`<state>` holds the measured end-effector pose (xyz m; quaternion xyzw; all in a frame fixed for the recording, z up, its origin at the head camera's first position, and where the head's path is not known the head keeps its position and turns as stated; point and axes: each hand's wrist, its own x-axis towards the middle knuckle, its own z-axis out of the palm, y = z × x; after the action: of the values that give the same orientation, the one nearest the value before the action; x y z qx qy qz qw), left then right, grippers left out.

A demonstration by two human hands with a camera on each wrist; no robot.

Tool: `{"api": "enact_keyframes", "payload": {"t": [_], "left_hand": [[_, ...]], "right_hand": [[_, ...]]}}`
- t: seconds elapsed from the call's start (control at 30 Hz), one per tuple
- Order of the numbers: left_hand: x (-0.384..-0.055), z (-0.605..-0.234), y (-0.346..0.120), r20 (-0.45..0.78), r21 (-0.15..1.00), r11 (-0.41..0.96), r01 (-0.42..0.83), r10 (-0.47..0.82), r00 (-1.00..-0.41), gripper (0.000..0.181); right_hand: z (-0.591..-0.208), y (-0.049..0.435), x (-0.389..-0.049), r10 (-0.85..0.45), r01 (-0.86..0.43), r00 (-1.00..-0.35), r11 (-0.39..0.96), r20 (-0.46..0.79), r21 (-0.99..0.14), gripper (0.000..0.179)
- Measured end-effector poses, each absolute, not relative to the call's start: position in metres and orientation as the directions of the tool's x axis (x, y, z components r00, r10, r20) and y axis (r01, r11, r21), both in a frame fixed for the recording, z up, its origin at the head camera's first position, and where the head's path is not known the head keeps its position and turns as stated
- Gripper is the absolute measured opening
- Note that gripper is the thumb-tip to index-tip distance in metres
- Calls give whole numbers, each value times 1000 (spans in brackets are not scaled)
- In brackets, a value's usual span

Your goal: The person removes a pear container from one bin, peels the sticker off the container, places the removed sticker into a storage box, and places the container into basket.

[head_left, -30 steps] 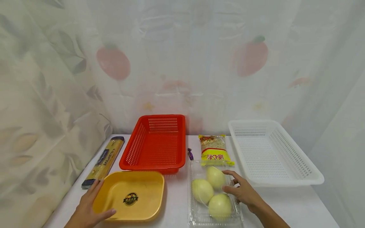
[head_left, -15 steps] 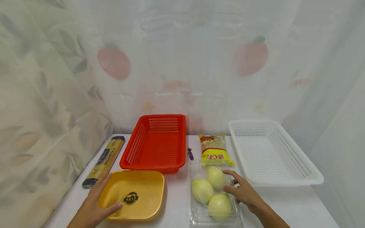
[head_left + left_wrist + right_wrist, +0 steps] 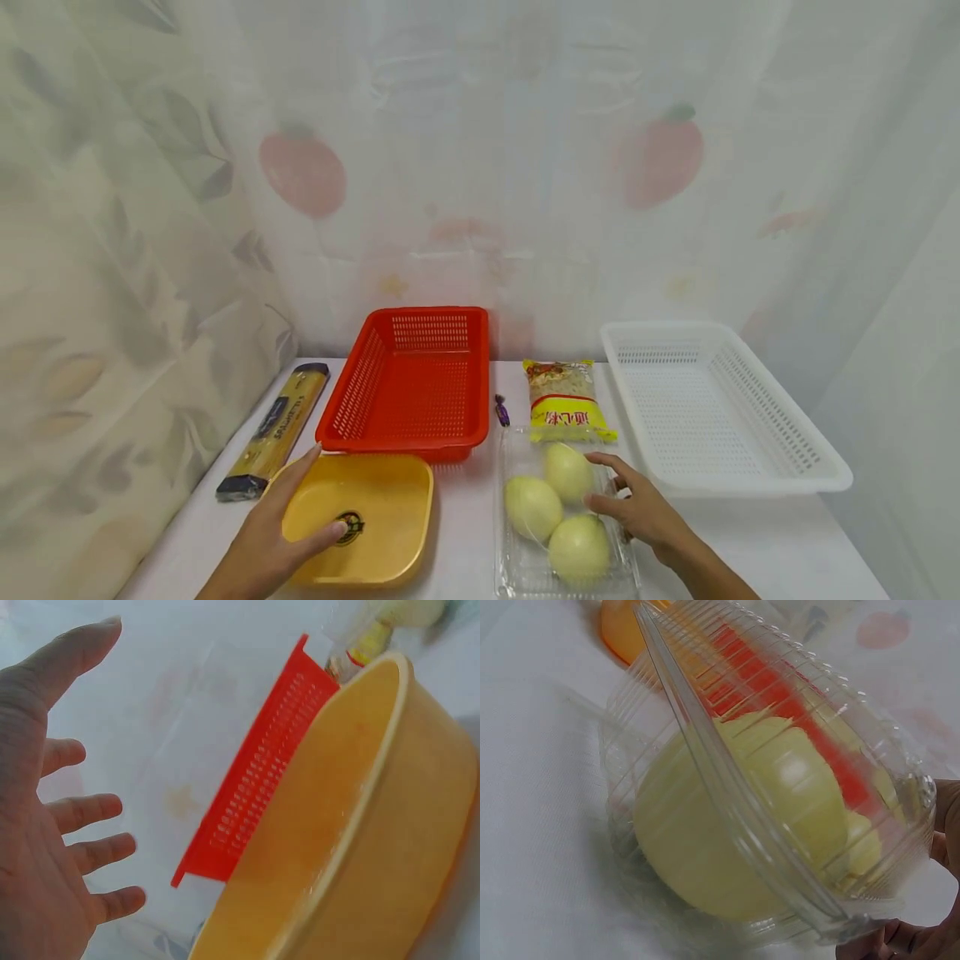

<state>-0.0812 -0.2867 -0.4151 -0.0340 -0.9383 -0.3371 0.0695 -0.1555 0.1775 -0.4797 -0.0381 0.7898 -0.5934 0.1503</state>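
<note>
My left hand (image 3: pixel 273 533) is spread over the left side of a yellow plastic basin (image 3: pixel 401 533), with nothing in its fingers. The left wrist view shows that hand (image 3: pixel 45 825) with fingers apart, to one side of the basin's rim (image 3: pixel 360 817). My right hand (image 3: pixel 645 508) grips the right side of a clear plastic box (image 3: pixel 517 575), its thumb and index finger spread along the edge. Inside the box lie three pale yellow-green round items (image 3: pixel 580 547). In the right wrist view the fingers (image 3: pixel 866 945) meet the box's corner, partly out of frame.
Behind the basin stands a red perforated basket (image 3: pixel 427 392); a white one (image 3: pixel 697 417) is at the right. A spaghetti pack (image 3: pixel 279 429) lies at the left edge. Between the baskets are a purple-wrapped candy (image 3: pixel 502 410) and a macaroni bag (image 3: pixel 566 396). Curtains hang behind and at left.
My left hand has moved to the right, from the basin's left rim to farther over the basin. The right hand stays at the box, which has not moved.
</note>
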Motion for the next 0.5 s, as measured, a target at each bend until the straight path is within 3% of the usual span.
{"api": "enact_keyframes", "payload": {"t": [0.27,0.5], "left_hand": [[-87,-412,-273,283,616,749,244,78,-956,84],[-89,-410,-259,266,661,704,259,103,-958,83]], "right_hand": [[-479,178,-157,-243,108,-952,296,-184,-949,64],[-480,178,-156,-247,113,-950,295,-190,-949,65]]}}
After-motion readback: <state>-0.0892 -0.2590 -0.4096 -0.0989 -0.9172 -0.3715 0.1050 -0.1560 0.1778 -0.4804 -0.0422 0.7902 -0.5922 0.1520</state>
